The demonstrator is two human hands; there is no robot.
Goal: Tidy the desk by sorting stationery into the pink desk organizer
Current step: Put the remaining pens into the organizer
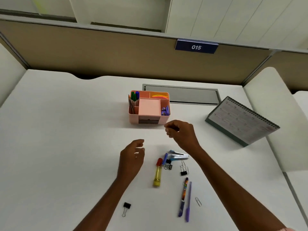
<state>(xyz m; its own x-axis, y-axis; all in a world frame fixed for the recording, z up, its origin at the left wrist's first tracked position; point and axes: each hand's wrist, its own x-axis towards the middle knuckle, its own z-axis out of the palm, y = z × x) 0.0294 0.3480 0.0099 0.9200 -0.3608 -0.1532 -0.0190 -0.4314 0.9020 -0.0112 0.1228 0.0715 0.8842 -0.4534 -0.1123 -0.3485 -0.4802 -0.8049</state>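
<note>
The pink desk organizer (133, 118) stands at mid-desk with green and blue pens (134, 97), a pink note pad (149, 105), coloured flags (159, 96) and purple clips (165, 111) in it. My right hand (180, 133) hovers just in front of its right corner, fingers curled with thumb and forefinger together; nothing shows between them. My left hand (131, 157) hangs lower left, fingers loosely apart and holding nothing. On the desk near me lie a yellow marker with a red cap (157, 176), a blue stapler (179, 155), a patterned pen (184, 195), a purple pen (188, 203), black binder clips (184, 171) and a paper clip (198, 201).
A spiral desk calendar (241, 120) stands at the right. A grey cable hatch (183, 94) lies behind the organizer. Another binder clip (126, 208) lies near my left forearm. A beige partition with a "015" tag (196, 47) closes off the back of the desk.
</note>
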